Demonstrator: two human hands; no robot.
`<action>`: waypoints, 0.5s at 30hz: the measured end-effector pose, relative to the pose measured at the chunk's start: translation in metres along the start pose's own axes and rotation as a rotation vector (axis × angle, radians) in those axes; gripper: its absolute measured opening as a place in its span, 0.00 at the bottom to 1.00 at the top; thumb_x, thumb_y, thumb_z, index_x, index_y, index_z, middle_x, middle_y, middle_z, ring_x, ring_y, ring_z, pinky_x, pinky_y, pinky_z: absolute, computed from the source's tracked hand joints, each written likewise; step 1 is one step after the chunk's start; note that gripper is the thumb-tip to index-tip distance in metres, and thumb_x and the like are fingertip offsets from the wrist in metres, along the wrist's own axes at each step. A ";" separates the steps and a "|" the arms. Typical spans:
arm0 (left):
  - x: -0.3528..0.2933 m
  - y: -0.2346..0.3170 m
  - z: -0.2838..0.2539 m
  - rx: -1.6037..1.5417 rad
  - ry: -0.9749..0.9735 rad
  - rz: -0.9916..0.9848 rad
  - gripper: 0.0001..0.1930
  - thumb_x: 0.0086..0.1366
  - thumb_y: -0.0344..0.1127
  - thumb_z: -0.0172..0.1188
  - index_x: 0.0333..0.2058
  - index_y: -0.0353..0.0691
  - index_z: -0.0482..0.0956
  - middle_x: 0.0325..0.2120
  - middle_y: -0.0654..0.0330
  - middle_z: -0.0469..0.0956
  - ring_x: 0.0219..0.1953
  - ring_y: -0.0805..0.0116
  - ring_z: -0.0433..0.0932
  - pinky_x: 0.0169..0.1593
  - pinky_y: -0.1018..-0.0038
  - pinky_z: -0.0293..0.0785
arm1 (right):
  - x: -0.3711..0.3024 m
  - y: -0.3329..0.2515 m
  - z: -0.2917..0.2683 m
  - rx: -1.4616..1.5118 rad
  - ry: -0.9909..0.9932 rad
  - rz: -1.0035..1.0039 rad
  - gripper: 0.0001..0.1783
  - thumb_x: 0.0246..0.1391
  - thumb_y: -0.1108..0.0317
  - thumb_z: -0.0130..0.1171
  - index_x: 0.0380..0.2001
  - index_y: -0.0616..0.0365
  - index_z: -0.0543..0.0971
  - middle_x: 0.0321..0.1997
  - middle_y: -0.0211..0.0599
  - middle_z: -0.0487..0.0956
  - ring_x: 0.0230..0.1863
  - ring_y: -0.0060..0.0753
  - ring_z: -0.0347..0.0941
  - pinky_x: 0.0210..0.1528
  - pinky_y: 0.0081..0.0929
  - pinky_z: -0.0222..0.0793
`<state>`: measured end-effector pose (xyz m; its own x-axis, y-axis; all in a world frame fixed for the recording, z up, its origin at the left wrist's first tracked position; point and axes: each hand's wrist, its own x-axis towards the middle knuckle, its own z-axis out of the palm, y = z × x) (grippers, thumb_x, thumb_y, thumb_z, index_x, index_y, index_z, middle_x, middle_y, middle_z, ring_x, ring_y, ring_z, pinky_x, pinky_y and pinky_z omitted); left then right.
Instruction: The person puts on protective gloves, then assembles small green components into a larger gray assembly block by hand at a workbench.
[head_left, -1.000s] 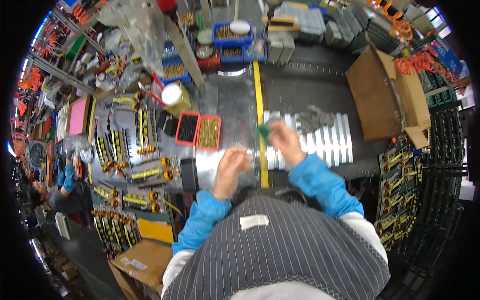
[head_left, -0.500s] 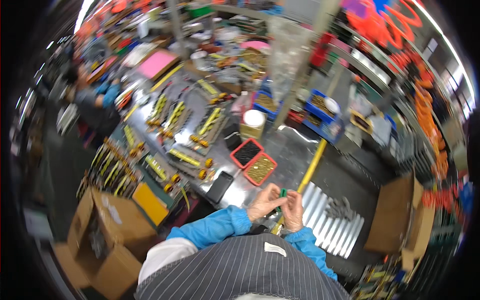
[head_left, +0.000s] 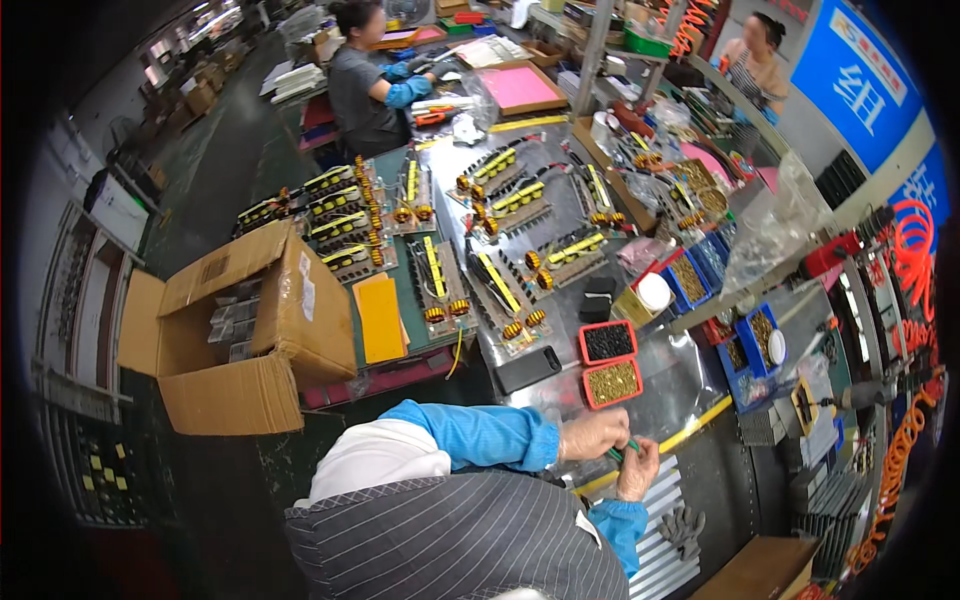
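My left hand [head_left: 595, 436] and my right hand [head_left: 638, 470] meet over the near edge of the metal table. Between their fingertips is a small, narrow green piece [head_left: 617, 453], gripped from both sides; its exact kind is too small to make out. Just beyond the hands stands a red tray of brass-coloured small parts [head_left: 612, 383], with a red tray of black small parts [head_left: 608, 343] behind it. A black phone-like slab [head_left: 528, 370] lies left of the trays. Several circuit boards with yellow strips and copper coils [head_left: 497, 285] cover the table farther left.
An opened cardboard box [head_left: 290, 330] stands at the left, beside yellow-orange sheets [head_left: 380, 318]. Ribbed metal bars [head_left: 665, 500] with a grey glove [head_left: 683, 530] lie right of me. Blue bins [head_left: 757, 340] sit at the right. A co-worker [head_left: 365, 90] stands at the far left, another [head_left: 755, 70] far right.
My view has swung to the left, bringing the cardboard box and both co-workers more fully into sight. Both hands still hold the green piece, with the fingers slightly shifted.
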<state>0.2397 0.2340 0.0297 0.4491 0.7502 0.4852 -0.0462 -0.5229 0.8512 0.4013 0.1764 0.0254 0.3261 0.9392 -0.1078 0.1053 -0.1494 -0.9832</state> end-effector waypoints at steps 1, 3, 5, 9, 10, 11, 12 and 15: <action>-0.005 -0.002 0.002 0.173 -0.018 0.065 0.03 0.56 0.21 0.53 0.29 0.36 0.74 0.31 0.55 0.69 0.33 0.60 0.74 0.35 0.68 0.71 | -0.002 -0.010 0.007 -0.067 0.033 0.019 0.05 0.52 0.76 0.56 0.34 0.61 0.75 0.26 0.31 0.75 0.27 0.20 0.69 0.31 0.23 0.69; -0.016 -0.010 0.008 0.511 -0.157 0.058 0.05 0.56 0.27 0.54 0.29 0.38 0.79 0.31 0.50 0.74 0.33 0.50 0.76 0.35 0.61 0.72 | -0.006 -0.025 0.018 -0.225 0.003 -0.080 0.05 0.51 0.76 0.57 0.33 0.61 0.75 0.24 0.32 0.75 0.26 0.20 0.69 0.29 0.24 0.68; -0.028 -0.020 0.016 0.520 -0.169 -0.114 0.05 0.55 0.28 0.55 0.29 0.39 0.79 0.30 0.48 0.75 0.32 0.48 0.76 0.34 0.60 0.72 | -0.011 -0.027 0.028 -0.501 0.007 -0.272 0.06 0.46 0.76 0.60 0.30 0.60 0.76 0.23 0.38 0.75 0.21 0.28 0.70 0.26 0.30 0.68; -0.026 -0.067 0.000 0.401 -0.085 -0.434 0.07 0.56 0.33 0.55 0.26 0.38 0.79 0.20 0.48 0.76 0.25 0.42 0.75 0.30 0.57 0.72 | -0.019 -0.026 0.045 -0.591 0.002 -0.568 0.09 0.42 0.78 0.59 0.31 0.60 0.76 0.19 0.41 0.74 0.20 0.41 0.71 0.27 0.35 0.68; -0.027 -0.086 -0.003 0.408 0.070 -0.499 0.08 0.57 0.34 0.55 0.25 0.38 0.78 0.17 0.49 0.75 0.24 0.43 0.75 0.29 0.58 0.73 | -0.018 -0.030 0.047 -0.587 -0.003 -0.573 0.09 0.42 0.78 0.59 0.31 0.60 0.76 0.19 0.41 0.74 0.20 0.41 0.71 0.27 0.35 0.68; -0.028 -0.091 -0.004 0.411 0.076 -0.500 0.08 0.57 0.34 0.55 0.25 0.38 0.78 0.17 0.49 0.75 0.24 0.43 0.75 0.29 0.58 0.73 | -0.018 -0.035 0.049 -0.567 0.009 -0.440 0.09 0.42 0.78 0.59 0.31 0.60 0.76 0.19 0.41 0.74 0.20 0.41 0.71 0.27 0.36 0.67; -0.029 -0.096 -0.004 0.405 -0.051 -0.411 0.09 0.57 0.35 0.54 0.26 0.36 0.78 0.18 0.49 0.76 0.25 0.45 0.76 0.31 0.58 0.73 | -0.016 -0.037 0.050 -0.548 0.019 -0.306 0.09 0.42 0.78 0.59 0.31 0.60 0.76 0.19 0.40 0.74 0.20 0.41 0.70 0.26 0.36 0.67; -0.032 -0.103 -0.005 0.370 -0.441 -0.133 0.13 0.59 0.36 0.51 0.31 0.32 0.79 0.21 0.49 0.76 0.28 0.50 0.78 0.35 0.58 0.73 | -0.008 -0.006 0.043 -0.597 -0.075 -0.240 0.16 0.42 0.76 0.62 0.38 0.59 0.74 0.18 0.37 0.73 0.20 0.32 0.69 0.26 0.35 0.66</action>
<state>0.2255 0.2655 -0.0723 0.7621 0.6212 0.1825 0.3146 -0.6016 0.7342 0.3571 0.1830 0.0262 0.1640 0.9838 0.0730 0.6785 -0.0588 -0.7322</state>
